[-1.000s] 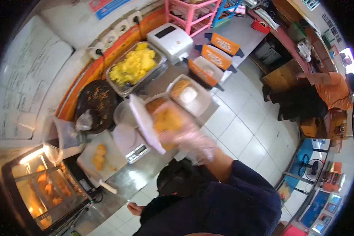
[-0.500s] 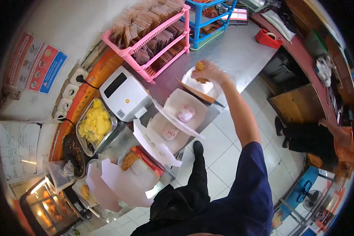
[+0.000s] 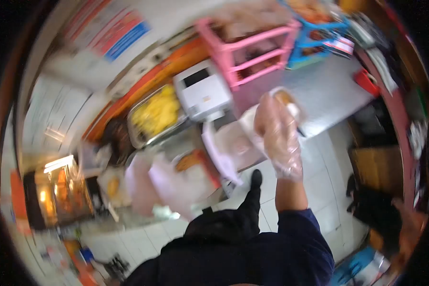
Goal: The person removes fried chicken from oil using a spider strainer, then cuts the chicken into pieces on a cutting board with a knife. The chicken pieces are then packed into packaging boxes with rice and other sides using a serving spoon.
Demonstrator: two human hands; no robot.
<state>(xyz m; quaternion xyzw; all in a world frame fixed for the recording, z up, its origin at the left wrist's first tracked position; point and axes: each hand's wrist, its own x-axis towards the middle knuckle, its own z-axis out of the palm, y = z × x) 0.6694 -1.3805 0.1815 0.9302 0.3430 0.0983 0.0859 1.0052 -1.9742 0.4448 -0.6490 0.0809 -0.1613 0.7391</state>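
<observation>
My gloved right hand [image 3: 277,131] is out over the worktop [image 3: 329,90], fried piece [image 3: 284,97] just beyond the fingers; too blurred to tell if they're pinching it.

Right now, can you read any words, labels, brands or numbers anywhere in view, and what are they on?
No text can be read: the whole view is motion-blurred.
Red and blue poster on the wall: print blurred, unreadable.
White sheets on the wall: lines too blurred to read.
Card at the blue rack: blurred, unreadable.
White machine: no legible label.
</observation>
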